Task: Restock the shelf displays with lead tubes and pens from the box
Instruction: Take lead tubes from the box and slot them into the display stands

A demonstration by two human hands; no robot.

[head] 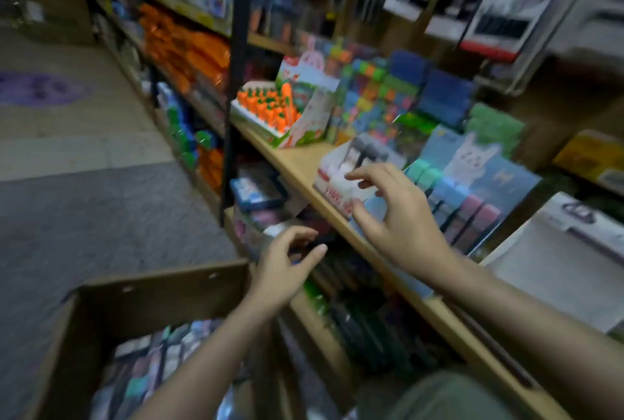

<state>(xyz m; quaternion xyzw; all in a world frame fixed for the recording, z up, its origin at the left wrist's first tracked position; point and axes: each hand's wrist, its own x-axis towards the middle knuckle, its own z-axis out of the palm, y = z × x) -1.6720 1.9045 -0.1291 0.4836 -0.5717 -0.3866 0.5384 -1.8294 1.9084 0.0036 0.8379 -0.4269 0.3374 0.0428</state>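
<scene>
The right hand (398, 217) reaches over the front edge of the shelf (297, 163), its fingers spread and curled at a small white display box (341, 183) there; the blur hides whether it grips. The left hand (287, 264) hangs lower, near the shelf edge, loosely curled and holding nothing. One cardboard box (162, 284) of packs sits below and left, nearer the left hand.

carrot-shaped orange items (266, 107) in tray | orange packs (184, 48) upper left | grey floor (101, 217)
</scene>
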